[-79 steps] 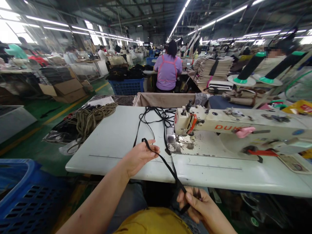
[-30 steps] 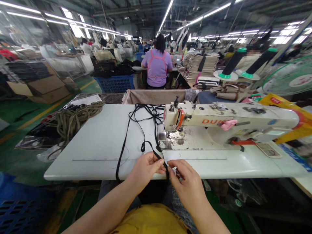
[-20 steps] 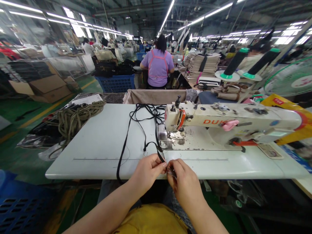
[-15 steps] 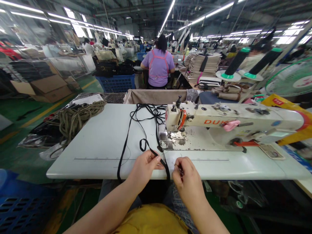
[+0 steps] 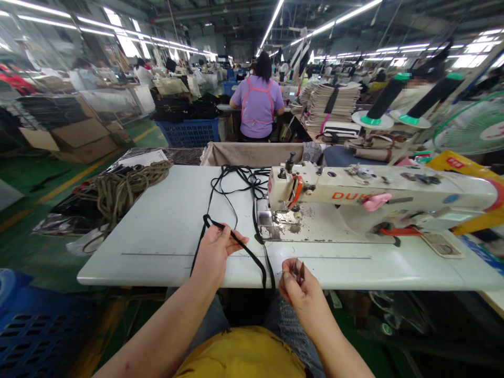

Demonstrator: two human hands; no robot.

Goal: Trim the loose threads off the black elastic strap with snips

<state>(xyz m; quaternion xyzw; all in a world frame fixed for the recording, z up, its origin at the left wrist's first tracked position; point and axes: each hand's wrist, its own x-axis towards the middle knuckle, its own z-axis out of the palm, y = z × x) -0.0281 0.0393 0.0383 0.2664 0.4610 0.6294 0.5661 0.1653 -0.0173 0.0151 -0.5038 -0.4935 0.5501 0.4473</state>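
A black strap (image 5: pixel 252 255) runs through my left hand (image 5: pixel 216 251), pinched between thumb and fingers above the white sewing table (image 5: pixel 157 220). Its one end loops up past the thumb, and the other part hangs toward the table's front edge. My right hand (image 5: pixel 300 283) is closed around small thread snips (image 5: pixel 300 269), whose two pointed blades stick up between the fingers. Right of my left hand, another length of black strap (image 5: pixel 254 215) trails down beside the needle area of the sewing machine (image 5: pixel 378 194). More of the strap lies tangled at the back of the table.
Olive-green straps (image 5: pixel 122 191) are heaped on the left. Behind the table stands a beige fabric-lined bin (image 5: pixel 252 153). A blue basket (image 5: pixel 27 325) sits low at left. Thread cones (image 5: pixel 388 100) and a green fan (image 5: pixel 472 126) are at right. A person in purple (image 5: pixel 256 105) sits ahead.
My left hand has moved left and slightly up with the strap, drawing its loop leftward. In my right hand, the snips' blades have turned upward into sight.
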